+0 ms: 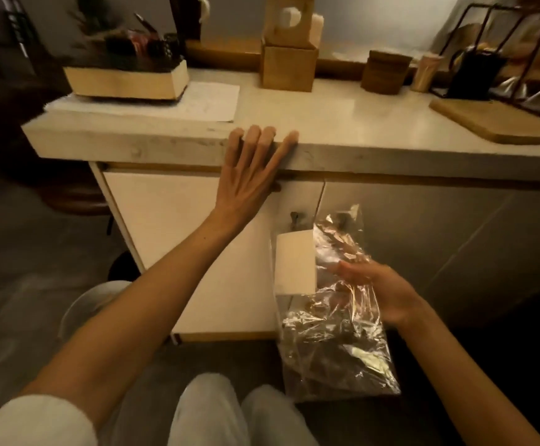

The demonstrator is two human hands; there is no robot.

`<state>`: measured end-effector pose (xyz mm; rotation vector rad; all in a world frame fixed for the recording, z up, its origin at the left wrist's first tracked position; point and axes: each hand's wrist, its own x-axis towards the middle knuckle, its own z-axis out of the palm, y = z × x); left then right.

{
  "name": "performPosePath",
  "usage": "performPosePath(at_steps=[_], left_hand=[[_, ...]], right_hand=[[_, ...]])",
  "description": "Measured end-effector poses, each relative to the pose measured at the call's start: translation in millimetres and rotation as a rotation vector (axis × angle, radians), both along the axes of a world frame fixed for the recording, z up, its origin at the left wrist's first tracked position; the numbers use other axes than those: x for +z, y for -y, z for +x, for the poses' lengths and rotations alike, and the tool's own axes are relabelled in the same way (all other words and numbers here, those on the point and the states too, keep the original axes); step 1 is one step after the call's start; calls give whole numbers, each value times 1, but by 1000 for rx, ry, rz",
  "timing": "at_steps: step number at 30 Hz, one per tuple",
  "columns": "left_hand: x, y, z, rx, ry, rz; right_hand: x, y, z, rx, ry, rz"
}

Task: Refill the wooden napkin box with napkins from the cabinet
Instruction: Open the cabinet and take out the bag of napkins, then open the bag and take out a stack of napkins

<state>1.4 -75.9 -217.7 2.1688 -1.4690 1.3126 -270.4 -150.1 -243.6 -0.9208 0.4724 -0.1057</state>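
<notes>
While the person faces the counter, the head view shows the left hand (249, 175) stretched forward, arm nearly straight, palm against the counter's front edge. Its fingers (259, 136) are spread wide and hook over the countertop (342, 114); they hold nothing.

Right hand (378, 288): lower, in front of the cabinet, palm turned inward, fingers loosely open and resting against a crinkled clear plastic bag (336, 342). Whether the thumb pinches the film I cannot tell. A white napkin stack (295, 262) sits in the upper part of the bag, just left of this hand.

Surface: pale countertop over a white cabinet door (165, 239), which looks shut. The wooden napkin box (289, 20) stands at the back of the counter on top of a plain wooden cube (288, 67), well apart from the bag. To the left, a wooden tray (124, 82) of dark items rests on paper sheets (210, 101). To the right, a wooden cutting board (500, 123) carries a black wire rack (500, 53).

Room: dim, warm light, dark floor.
</notes>
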Motion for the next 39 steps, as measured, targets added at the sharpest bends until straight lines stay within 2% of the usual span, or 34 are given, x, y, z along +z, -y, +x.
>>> performPosePath(at_steps=[5,8,9,10,12,13,14,16,19,22,27,28,30,32,34,35,37,39], left_hand=[[39,-29,-25,-84,-307,214],[79,-42,-35,-122,-661,383],[97,-44,-35,-153,-850,407],[117,-46,-33,-192,-1145,387],[167,-51,-33,-227,-1835,129],[190,-55,-36,-202,-2080,-31],[211,-59,-39,-189,-2263,-119],[238,-63,-45,-290,-2563,-126],[264,-57,-43,-446,-2843,-140],[291,-32,-26,-559,-2830,-152],[325,10,6,-504,-2562,-171],[330,18,11,-471,-2535,-179],[344,33,18,-378,-2466,-228],[356,47,25,-311,-2349,-282],[363,60,34,-272,-2210,-318],[365,66,37,-252,-2146,-312],[367,77,39,-226,-2087,-272],[363,87,37,-246,-2095,-220]], right_hand=[[79,-11,-7,42,-55,256],[143,-16,-7,122,-26,290],[163,-15,-6,114,-42,315],[187,-16,-4,109,-33,348],[233,-13,3,61,-51,428],[256,-12,8,10,-72,441],[275,-9,12,-16,-54,432],[311,-1,23,-79,-60,392],[337,21,40,-126,-124,478],[349,46,59,-99,-56,501],[365,100,95,-30,33,429],[366,115,102,-4,-13,326],[364,144,115,4,-156,-15],[368,162,122,-117,-317,-406],[372,169,133,-286,-306,-692],[376,168,143,-241,-259,-712],[384,154,164,30,-178,-540],[375,141,182,142,-132,-428]])
